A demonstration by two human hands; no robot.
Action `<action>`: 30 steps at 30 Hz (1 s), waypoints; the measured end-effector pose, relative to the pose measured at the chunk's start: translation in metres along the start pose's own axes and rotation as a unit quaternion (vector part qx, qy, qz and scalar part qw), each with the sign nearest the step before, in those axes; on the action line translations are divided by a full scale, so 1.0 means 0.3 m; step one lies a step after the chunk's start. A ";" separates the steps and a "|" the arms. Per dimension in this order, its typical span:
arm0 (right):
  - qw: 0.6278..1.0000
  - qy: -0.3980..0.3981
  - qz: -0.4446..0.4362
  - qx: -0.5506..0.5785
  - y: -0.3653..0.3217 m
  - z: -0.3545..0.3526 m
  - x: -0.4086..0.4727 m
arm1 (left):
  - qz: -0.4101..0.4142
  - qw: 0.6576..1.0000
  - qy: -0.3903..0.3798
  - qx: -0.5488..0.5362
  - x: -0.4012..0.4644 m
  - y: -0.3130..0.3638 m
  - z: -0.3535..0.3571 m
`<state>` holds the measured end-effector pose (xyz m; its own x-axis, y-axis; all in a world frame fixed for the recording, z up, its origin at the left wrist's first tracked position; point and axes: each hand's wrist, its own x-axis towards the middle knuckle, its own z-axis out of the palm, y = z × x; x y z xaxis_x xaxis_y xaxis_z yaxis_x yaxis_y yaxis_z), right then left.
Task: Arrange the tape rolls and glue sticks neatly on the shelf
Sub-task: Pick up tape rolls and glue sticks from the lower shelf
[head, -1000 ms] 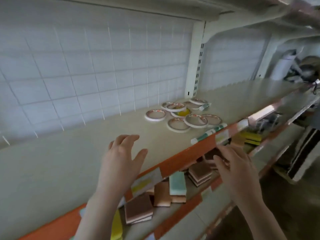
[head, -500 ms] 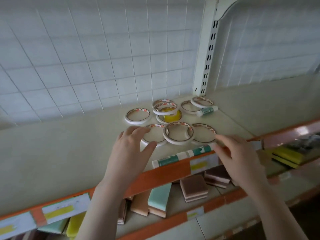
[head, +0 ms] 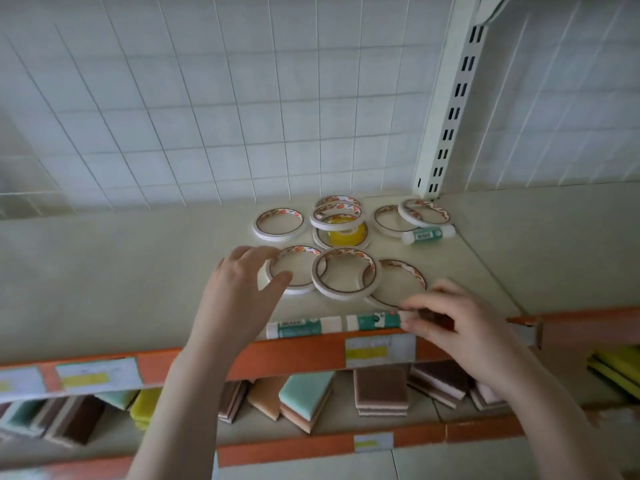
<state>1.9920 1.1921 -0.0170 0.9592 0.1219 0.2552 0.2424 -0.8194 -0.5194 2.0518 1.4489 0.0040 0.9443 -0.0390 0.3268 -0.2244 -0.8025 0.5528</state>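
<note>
White tape roll (head: 294, 270) pinched by left hand (head: 239, 292); right hand (head: 460, 323) pinches glue stick (head: 375, 321).

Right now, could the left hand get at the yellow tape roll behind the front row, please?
Probably yes: the left hand grips a front tape roll, and the yellow tape roll lies just beyond, though another roll overlaps its top.

White wire-grid back panel (head: 214, 109) behind a cream shelf (head: 104, 271), with a slotted white upright (head: 446, 109) at right. Orange price rail (head: 301, 351) along the front edge; sponges (head: 381, 389) on the lower shelf (head: 339, 424), in soft, even light.
</note>
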 end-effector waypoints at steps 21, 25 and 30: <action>0.987 -0.101 -0.059 -0.113 -0.002 -0.041 0.057 | -0.096 0.994 0.040 0.038 -0.110 0.071 -0.021; 0.980 -0.112 -0.062 -0.153 -0.018 -0.055 0.068 | -0.094 0.994 0.041 0.038 -0.112 0.063 -0.030; 0.982 -0.106 -0.057 -0.142 -0.022 -0.060 0.056 | -0.093 0.994 0.032 0.040 -0.111 0.042 -0.028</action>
<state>2.0039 1.1895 0.0052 0.9441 0.3119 0.1073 0.3290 -0.9131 -0.2407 2.0155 1.4450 0.0064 0.9496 0.1502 0.2753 -0.0257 -0.8376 0.5457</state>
